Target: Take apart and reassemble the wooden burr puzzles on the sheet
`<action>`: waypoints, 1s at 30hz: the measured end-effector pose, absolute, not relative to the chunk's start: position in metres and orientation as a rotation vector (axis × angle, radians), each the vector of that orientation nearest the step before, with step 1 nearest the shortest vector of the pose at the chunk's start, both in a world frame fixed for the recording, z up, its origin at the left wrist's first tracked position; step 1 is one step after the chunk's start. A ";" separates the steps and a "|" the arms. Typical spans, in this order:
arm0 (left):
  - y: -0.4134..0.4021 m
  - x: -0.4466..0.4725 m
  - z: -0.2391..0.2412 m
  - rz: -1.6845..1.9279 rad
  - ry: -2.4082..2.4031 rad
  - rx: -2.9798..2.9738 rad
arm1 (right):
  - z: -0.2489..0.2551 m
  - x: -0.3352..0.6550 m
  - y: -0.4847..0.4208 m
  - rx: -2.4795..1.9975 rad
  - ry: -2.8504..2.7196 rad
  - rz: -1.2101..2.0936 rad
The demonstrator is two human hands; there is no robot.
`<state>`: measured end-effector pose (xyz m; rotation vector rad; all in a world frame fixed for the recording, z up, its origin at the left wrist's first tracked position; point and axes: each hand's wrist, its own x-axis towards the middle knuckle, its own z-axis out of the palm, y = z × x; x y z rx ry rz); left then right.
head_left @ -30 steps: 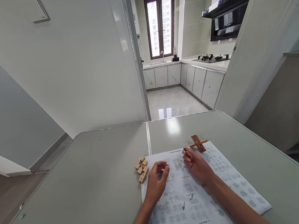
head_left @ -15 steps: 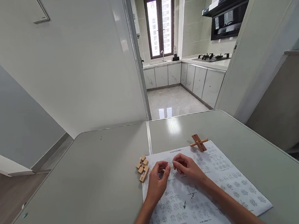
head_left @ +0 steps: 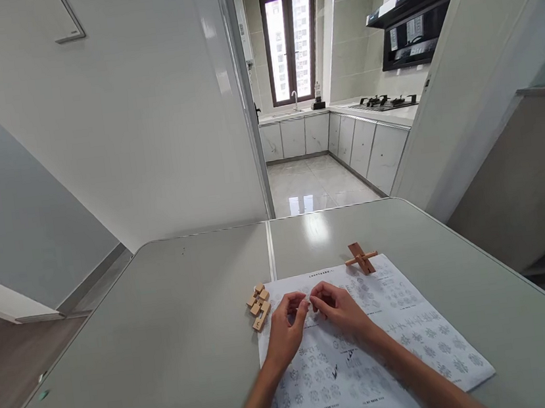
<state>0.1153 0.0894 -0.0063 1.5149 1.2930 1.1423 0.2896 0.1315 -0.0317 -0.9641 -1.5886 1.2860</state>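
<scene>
My left hand (head_left: 286, 329) and my right hand (head_left: 341, 309) are held close together over a large printed sheet (head_left: 346, 397) with rows of small diagrams. The fingertips of both hands are curled into a pinch and nearly meet. Anything between them is too small or too hidden to make out. Just left of my left hand, light wooden notched puzzle pieces (head_left: 259, 307) lie in a cluster at the sheet's edge. Beyond my right hand, a darker brown wooden cross-shaped piece (head_left: 361, 258) rests on the sheet's top edge.
The sheet lies on a grey-green table (head_left: 171, 349) with a pale seam running away from me. A small green bit (head_left: 43, 394) is near the table's left edge. Past the far edge, a doorway opens onto a kitchen with white cabinets (head_left: 293, 138) and a window.
My right hand has moved slightly left, so its fingertips are closer to those of my left hand. The wooden pieces and the sheet look unmoved.
</scene>
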 end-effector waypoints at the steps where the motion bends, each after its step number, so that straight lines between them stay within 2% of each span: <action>1: 0.089 0.115 -0.006 1.139 1.293 1.520 | -0.031 0.290 0.131 -0.966 -1.595 1.280; 30: 0.090 0.116 -0.005 1.137 1.297 1.530 | -0.030 0.287 0.129 -1.025 -1.609 1.247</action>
